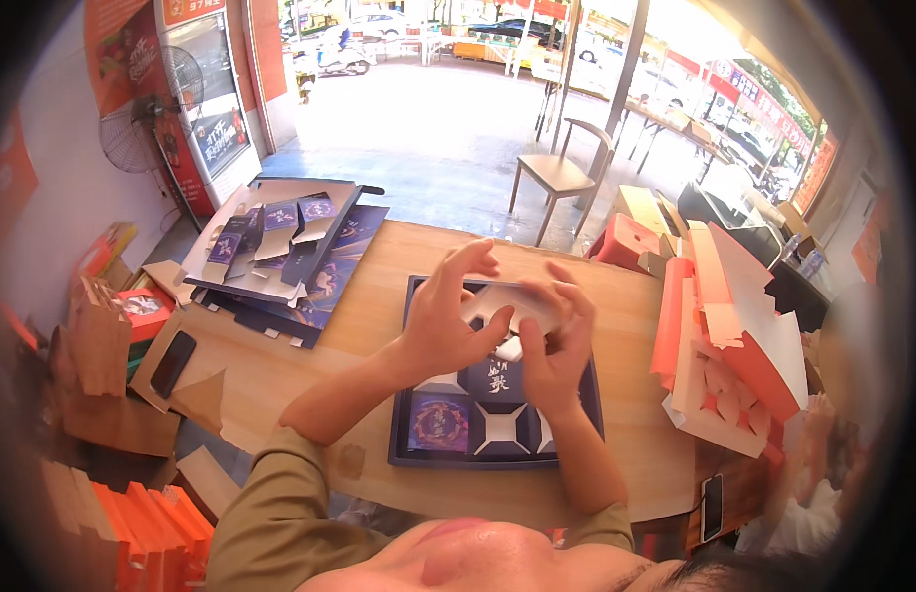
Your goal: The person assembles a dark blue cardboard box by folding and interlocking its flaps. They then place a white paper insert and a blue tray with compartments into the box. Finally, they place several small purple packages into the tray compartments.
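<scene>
1. The person's left hand (446,321) is raised above the dark blue gift box tray (409,434), wrist bent, thumb pressed to the near edge of a white folded card piece (512,301) and fingers spread and curled over its top.
2. The right hand (557,345) faces it from the other side, fingers wrapped closely around the same white piece, so both hands grip it between them.
3. The white piece hangs just above the far half of the tray, not touching it.
4. The tray lies flat on the wooden table (636,296) and is split into square compartments: the near left one holds a purple patterned small box (439,422), and the two to its right show white folded inserts (501,430). The compartments under the hands are mostly hidden.
5. Left of the tray, a pile of dark blue flat cartons (280,247) lies on the table with loose pieces on top.
6. Right of the tray, a stack of orange and white flat cartons (734,345) leans at the table's edge.
7. Near the pile on the left, a black phone (172,363) lies on brown card.
</scene>
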`<state>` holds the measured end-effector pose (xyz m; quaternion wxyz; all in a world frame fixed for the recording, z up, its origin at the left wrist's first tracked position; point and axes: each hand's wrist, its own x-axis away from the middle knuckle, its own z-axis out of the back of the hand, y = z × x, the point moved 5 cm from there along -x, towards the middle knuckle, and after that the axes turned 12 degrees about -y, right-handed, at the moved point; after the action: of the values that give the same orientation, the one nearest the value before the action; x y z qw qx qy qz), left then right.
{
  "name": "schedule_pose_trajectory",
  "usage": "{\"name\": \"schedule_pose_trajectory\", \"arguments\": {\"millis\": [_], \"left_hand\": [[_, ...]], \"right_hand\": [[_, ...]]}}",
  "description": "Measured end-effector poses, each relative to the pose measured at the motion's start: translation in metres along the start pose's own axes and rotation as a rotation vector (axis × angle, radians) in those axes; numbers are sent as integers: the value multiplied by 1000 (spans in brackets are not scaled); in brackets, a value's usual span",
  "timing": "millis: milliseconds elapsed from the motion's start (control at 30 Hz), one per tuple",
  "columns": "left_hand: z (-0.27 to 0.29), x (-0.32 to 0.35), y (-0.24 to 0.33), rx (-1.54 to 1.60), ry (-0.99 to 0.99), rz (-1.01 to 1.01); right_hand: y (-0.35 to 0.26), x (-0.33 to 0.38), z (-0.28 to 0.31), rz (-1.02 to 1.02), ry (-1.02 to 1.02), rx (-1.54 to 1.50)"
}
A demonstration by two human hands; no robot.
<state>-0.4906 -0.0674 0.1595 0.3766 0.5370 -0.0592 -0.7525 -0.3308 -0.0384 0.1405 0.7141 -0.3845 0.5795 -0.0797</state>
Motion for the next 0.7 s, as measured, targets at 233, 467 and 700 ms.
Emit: {"name": "schedule_pose_trajectory", "arguments": {"millis": [233,467,700], "left_hand": [[-15,-2,0,-28,-98,-96],[14,-6,-32,664,122,196],[12,-1,-27,1130,163,159]], "right_hand": [[11,3,4,-45,-113,149],[-10,-3,-11,188,-185,474],[-3,-3,-5,124,-238,588]]}}
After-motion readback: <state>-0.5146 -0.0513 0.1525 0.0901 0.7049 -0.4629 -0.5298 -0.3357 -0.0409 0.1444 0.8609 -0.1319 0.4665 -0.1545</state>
